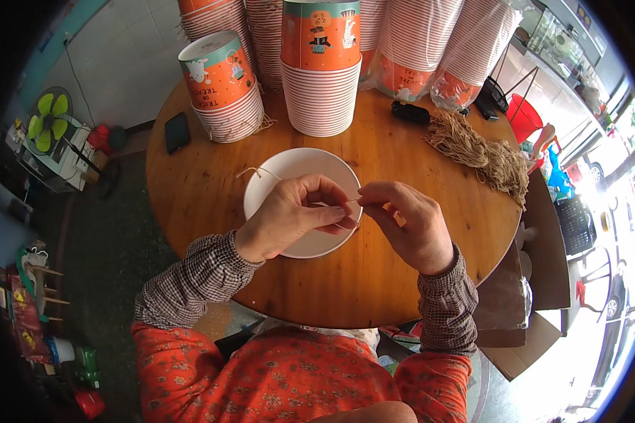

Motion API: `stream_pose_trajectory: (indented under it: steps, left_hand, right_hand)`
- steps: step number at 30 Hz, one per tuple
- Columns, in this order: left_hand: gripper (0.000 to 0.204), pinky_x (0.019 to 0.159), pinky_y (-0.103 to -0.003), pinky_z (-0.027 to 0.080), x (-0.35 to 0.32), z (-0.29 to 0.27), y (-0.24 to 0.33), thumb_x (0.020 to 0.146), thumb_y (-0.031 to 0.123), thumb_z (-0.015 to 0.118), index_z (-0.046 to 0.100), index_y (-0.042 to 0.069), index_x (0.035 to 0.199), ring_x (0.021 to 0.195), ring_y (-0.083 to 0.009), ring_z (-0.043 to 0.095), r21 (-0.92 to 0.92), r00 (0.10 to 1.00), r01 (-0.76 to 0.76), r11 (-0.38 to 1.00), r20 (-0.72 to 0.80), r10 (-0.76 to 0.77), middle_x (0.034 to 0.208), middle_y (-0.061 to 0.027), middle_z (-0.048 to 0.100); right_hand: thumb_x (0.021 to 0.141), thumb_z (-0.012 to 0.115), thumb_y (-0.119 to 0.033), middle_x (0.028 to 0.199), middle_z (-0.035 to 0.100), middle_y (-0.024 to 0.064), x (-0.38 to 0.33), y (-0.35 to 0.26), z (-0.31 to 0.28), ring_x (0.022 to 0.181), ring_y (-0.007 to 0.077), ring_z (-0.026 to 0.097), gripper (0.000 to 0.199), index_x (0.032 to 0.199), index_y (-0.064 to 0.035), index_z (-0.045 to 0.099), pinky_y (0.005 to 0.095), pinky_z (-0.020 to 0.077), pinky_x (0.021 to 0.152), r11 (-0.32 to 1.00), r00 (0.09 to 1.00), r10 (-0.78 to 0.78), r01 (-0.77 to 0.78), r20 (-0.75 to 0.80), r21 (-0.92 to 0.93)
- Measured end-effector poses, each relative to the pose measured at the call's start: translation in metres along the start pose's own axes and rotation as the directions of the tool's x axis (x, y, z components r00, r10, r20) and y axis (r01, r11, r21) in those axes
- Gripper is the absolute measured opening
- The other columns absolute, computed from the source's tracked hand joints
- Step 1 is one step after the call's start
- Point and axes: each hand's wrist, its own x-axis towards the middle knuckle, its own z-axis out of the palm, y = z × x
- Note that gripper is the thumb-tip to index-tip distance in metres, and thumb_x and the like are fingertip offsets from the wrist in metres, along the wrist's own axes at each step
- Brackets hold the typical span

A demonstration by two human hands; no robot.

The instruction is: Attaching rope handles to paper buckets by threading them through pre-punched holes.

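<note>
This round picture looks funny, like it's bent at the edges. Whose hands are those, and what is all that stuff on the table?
The camera sits on a person's head and looks down, so you see that person's own two arms coming in from below. Its wide lens bends the edges.

The left hand and right hand pinch a thin piece of twine between their fingers, over a white paper bucket seen from above.

On the round wooden table stand tall stacks of orange paper buckets. A bundle of twine pieces lies to the right, and a dark phone to the left.
</note>
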Motion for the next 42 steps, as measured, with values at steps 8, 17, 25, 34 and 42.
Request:
stream_pose_trajectory:
  steps: [8,17,25,34,42]
  left_hand:
    - [0.016,0.076,-0.023,0.055,0.011,-0.003,-0.007,0.091,0.008,0.066,0.059,-0.001,0.102,0.084,-0.0125,0.066,0.085,0.995,-0.064,0.994,-0.076,0.071,0.092,-0.0060,0.066]
    - [0.019,0.071,-0.022,0.054,0.014,0.018,-0.004,0.090,0.006,0.067,0.059,-0.004,0.104,0.077,-0.0117,0.065,0.211,0.999,0.004,0.977,-0.053,0.008,0.086,-0.0068,0.066]
    - [0.025,0.079,-0.026,0.056,0.016,0.013,-0.011,0.091,0.004,0.064,0.056,-0.005,0.112,0.086,-0.0155,0.067,-0.007,0.997,0.070,0.998,-0.015,-0.070,0.096,-0.0094,0.066]
    - [0.027,0.083,-0.027,0.055,0.017,0.012,-0.003,0.091,0.005,0.063,0.055,-0.003,0.115,0.091,-0.0145,0.067,0.049,0.996,0.088,0.995,-0.005,-0.087,0.100,-0.0102,0.067]
    - [0.032,0.087,-0.025,0.050,0.022,0.007,-0.007,0.089,0.003,0.064,0.054,-0.002,0.118,0.096,-0.0113,0.063,0.459,0.991,-0.108,0.882,0.118,0.060,0.099,-0.0061,0.067]
  right_hand:
    - [0.083,0.067,-0.002,0.084,0.066,0.0084,-0.008,0.004,0.001,0.074,0.0233,0.066,0.018,0.100,-0.0051,0.061,0.0328,0.0537,0.063,0.996,0.995,-0.088,0.089,-0.042,0.021]
    - [0.079,0.071,-0.003,0.088,0.067,0.0061,0.000,0.017,0.011,0.081,0.0233,0.065,0.019,0.097,-0.0062,0.064,0.0328,0.0539,0.070,0.990,0.984,-0.139,0.134,-0.115,-0.047]
    - [0.078,0.072,0.002,0.093,0.066,0.0091,-0.006,0.028,0.015,0.084,0.0217,0.065,0.022,0.099,-0.0019,0.065,0.0302,0.0537,0.072,0.994,0.973,0.068,-0.046,-0.222,0.103]
    - [0.081,0.070,0.002,0.091,0.066,0.0097,-0.031,0.031,0.026,0.079,0.0192,0.066,0.018,0.098,-0.0023,0.068,0.0286,0.0545,0.070,0.989,0.979,0.088,-0.064,-0.184,0.130]
    - [0.083,0.068,0.003,0.087,0.067,0.0085,-0.025,0.036,0.030,0.075,0.0182,0.066,0.013,0.095,-0.0019,0.068,0.0268,0.0529,0.066,0.979,0.960,0.157,-0.120,-0.230,0.168]
